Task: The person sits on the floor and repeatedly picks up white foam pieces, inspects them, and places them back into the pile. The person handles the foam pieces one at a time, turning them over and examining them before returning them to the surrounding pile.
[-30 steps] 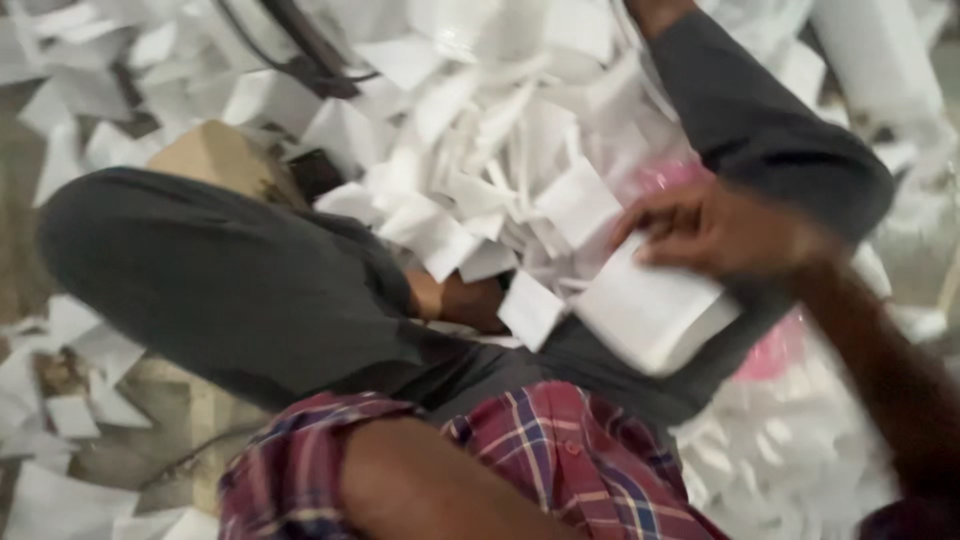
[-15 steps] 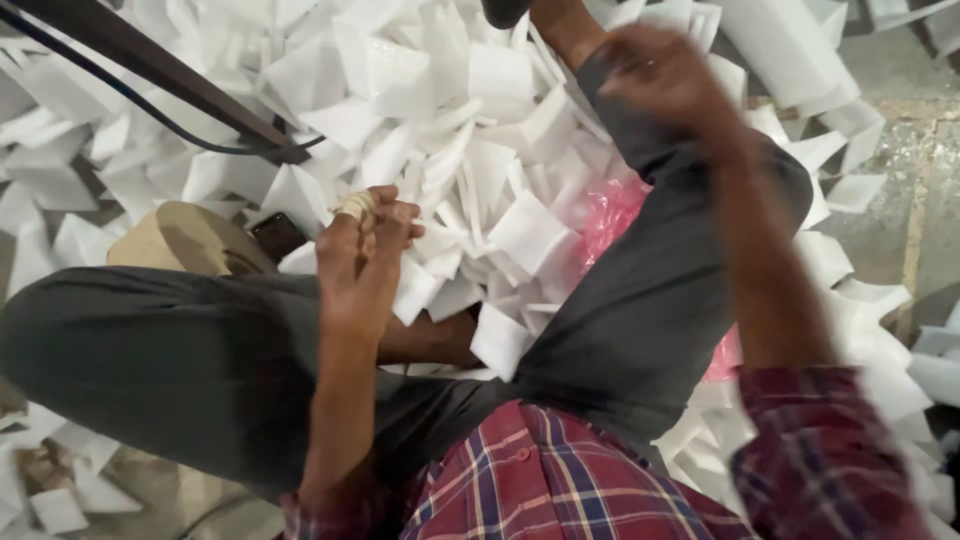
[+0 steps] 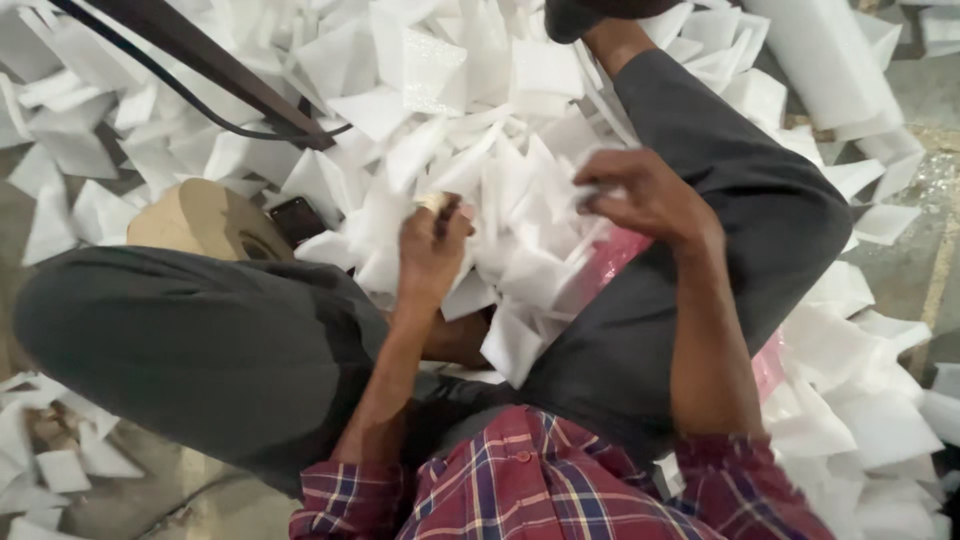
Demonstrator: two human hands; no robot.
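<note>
I sit on the floor with my grey-trousered legs bent around a heap of white foam pieces [image 3: 470, 130]. My left hand [image 3: 432, 250] is closed in a fist over the heap; a small pale object shows at its top, too blurred to name. My right hand [image 3: 640, 195] hovers above the pile with fingers curled, pinching the edge of a white foam piece [image 3: 575, 185]. A pink plastic bag [image 3: 615, 255] lies under the foam by my right thigh.
A dark metal bar [image 3: 210, 65] with a black cable [image 3: 190, 105] crosses the upper left. A tan cardboard roll [image 3: 200, 215] and a small black object [image 3: 297, 218] sit by my left knee. White foam scraps [image 3: 860, 400] litter the floor on the right.
My right hand has dropped from high over the leg down to the foam pile. My left hand has moved right and closer to it, over the pile's middle.
</note>
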